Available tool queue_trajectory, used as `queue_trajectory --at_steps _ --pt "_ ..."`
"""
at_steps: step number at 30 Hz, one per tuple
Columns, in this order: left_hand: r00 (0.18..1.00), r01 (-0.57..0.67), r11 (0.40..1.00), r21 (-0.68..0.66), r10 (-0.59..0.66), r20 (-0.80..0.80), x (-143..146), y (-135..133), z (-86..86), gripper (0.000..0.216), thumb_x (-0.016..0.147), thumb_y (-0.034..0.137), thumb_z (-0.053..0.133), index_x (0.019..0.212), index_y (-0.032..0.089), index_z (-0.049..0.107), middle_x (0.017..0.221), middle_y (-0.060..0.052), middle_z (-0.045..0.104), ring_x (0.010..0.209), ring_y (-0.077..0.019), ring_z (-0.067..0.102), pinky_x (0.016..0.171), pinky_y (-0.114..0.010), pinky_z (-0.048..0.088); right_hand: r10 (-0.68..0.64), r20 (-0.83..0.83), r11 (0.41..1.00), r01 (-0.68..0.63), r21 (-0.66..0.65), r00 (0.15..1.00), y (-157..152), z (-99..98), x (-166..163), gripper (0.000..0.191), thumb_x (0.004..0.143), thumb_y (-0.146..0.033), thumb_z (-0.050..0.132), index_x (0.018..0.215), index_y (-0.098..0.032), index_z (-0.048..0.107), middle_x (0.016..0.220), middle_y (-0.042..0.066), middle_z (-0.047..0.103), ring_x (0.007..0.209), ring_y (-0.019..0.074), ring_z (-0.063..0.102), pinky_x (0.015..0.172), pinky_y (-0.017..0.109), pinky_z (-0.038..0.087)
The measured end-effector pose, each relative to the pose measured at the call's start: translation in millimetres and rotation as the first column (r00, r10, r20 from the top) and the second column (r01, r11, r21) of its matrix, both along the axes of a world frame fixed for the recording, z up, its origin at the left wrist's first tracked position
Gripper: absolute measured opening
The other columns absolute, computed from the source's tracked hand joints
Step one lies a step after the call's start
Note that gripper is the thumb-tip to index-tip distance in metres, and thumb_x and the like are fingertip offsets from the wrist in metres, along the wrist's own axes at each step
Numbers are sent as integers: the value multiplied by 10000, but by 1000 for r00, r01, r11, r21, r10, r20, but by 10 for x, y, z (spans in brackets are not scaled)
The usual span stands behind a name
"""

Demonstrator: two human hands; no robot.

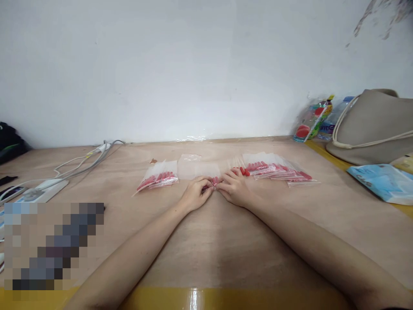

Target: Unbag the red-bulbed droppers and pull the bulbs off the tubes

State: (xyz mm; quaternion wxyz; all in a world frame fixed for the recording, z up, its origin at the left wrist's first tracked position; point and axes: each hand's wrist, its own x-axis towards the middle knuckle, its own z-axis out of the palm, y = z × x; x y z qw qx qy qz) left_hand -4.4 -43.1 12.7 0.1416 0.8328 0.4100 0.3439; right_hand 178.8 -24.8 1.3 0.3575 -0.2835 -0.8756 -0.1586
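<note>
My left hand [196,193] and my right hand [235,188] meet at the middle of the table, fingers closed on the near edge of a small transparent plastic bag [215,180]. Red-tipped pieces show inside this bag, partly hidden by my fingers. Just beyond my right hand lie loose red-tipped sticks [244,171], with pale stems pointing away. To the left is a small pile of filled bags [158,177]. On the right, several more filled bags [274,168] overlap in a row. A flat transparent plastic sheet or bag [190,161] lies behind my left hand.
At the left are a white power strip [48,189], grey cables [80,165] and a pixelated dark object [58,245]. A beige bag [371,125], plastic bottles [311,120] and a blue-and-white packet [380,183] stand or lie at the right. A white wall [193,77] bounds the table behind.
</note>
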Motion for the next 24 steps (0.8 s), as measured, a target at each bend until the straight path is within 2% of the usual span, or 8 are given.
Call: queue_trajectory --at_steps 5,8,10,12,15,19,21,24 --pt "1000 -28 999 25 27 11 39 10 -34 120 824 177 439 762 174 542 960 -58 591 878 -151 563 794 -299 456 0 20 999 1 -54 1000 -50 35 -51 174 831 -165 472 728 -181 611 861 43 613 821 161 488 797 354 293" --pt "991 -122 991 51 120 53 55 8 -29 129 840 193 423 764 174 525 890 -56 588 875 -157 560 786 -300 453 12 59 995 -6 -103 998 -86 53 -85 142 812 -152 490 731 -176 604 918 59 611 848 181 504 772 358 323" --pt "977 -194 979 69 187 100 52 -2 -10 146 853 212 416 760 173 522 871 -56 588 896 -160 558 800 -303 446 39 58 987 -30 -158 998 -111 71 -69 124 797 -134 494 738 -170 598 1007 82 586 880 192 512 762 349 355" --pt "968 -217 972 88 203 147 30 -19 13 146 856 241 432 777 170 533 899 -60 597 927 -162 558 834 -308 437 124 22 957 -113 -266 992 -134 99 0 126 783 -99 482 747 -161 586 1111 102 534 896 174 529 759 315 395" --pt "981 -112 991 74 99 167 -47 -43 36 167 858 284 450 911 170 560 1004 -65 609 1004 -167 550 901 -321 420 250 -67 851 -252 -461 966 -152 156 193 105 733 -79 507 717 -163 569 1150 90 510 882 139 563 740 263 437" --pt "996 82 995 55 -84 35 -156 -50 39 300 864 308 443 1123 180 526 1191 -74 553 1208 -196 412 1021 -376 330 253 -164 722 -299 -624 953 -133 208 453 127 694 -111 546 579 -167 547 978 55 595 840 152 589 715 274 455" --pt "986 146 988 47 -142 -84 -173 -52 39 382 847 331 476 1203 192 480 1266 -75 500 1255 -214 352 1046 -403 292 208 -179 723 -274 -634 962 -118 209 511 119 695 -122 546 586 -164 566 965 61 589 818 151 589 704 279 456" --pt "957 208 978 28 -198 -212 -156 -73 43 427 832 354 497 1234 215 456 1257 -74 506 1224 -224 394 1038 -423 293 120 -181 814 -202 -545 976 -104 179 497 69 689 -138 563 666 -171 619 945 69 560 843 163 558 740 301 444"
